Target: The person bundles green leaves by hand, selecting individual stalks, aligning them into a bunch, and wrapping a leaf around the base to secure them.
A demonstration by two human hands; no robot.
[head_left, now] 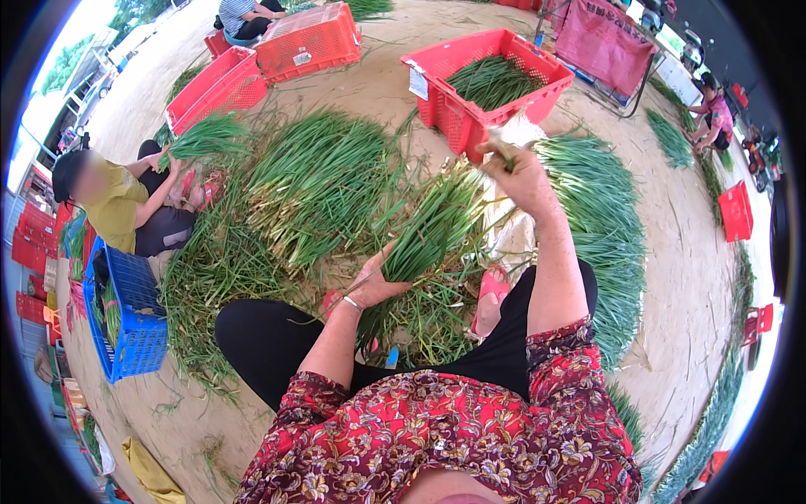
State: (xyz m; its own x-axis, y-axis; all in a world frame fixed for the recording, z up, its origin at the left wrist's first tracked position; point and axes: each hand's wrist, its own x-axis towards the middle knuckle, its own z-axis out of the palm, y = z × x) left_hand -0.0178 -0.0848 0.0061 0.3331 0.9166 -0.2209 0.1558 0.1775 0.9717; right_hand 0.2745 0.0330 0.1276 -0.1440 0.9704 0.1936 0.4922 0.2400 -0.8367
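My left hand [374, 282] is wrapped round a loose bunch of green chives [438, 220]. Its pale root ends point up and away from me, and the green tips hang down between my knees. My right hand [526, 178] is raised beyond the bunch's root ends, its fingers closed together. Whatever they pinch is blurred and cannot be made out. To the right lies a thick row of cleaned-looking chives [592, 227], with pale ends toward the middle. A pile of untidy chives [323, 181] lies ahead on the left, and loose leaf scraps [432, 323] cover the ground between my feet.
A red crate [445, 113] holding chives stands straight ahead. Two more red crates [306, 46] are farther left. Close on the left, a person [117, 197] sits holding chives beside a blue crate [138, 315]. Another person [714, 118] crouches at the far right.
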